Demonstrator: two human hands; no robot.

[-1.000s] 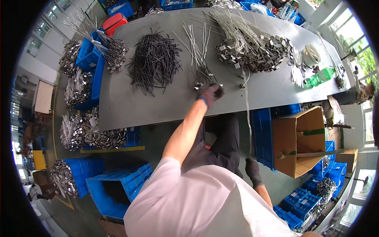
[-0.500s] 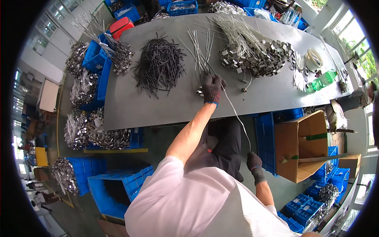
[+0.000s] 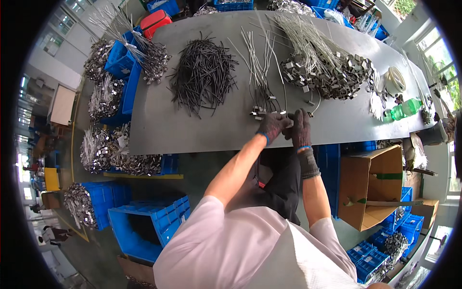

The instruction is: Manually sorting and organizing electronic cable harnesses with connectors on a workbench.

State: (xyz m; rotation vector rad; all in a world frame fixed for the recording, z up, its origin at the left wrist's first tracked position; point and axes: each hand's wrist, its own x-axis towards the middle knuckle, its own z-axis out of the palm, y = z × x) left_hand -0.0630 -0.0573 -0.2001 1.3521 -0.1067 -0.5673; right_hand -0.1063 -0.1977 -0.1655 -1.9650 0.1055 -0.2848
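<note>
My left hand (image 3: 273, 127), in a dark knitted glove, is closed near the front edge of the table. Just right of it is my right hand (image 3: 301, 129), gloved too, with its fingers together. A small pale metal piece (image 3: 290, 124) shows between the fingertips; which hand grips it is hard to tell. Above my hands a pale wire (image 3: 284, 91) runs up the table, a small metal block at its lower end. Beside it lies a small bunch of wires (image 3: 260, 79) with metal blocks at the near ends and short black sleeves on some.
Left on the grey table (image 3: 159, 130) lies a heap of black tubes (image 3: 202, 74). At right is a large pile of wires with metal blocks (image 3: 332, 77), then a white tape roll (image 3: 396, 80) and green bottle (image 3: 405, 110). An open carton (image 3: 353, 192) and blue crates (image 3: 144, 226) stand below.
My right hand has come up from beside my lap to the table, next to my left. The long wire stretched between them no longer hangs over the edge. My left hand has moved nearer the edge.
</note>
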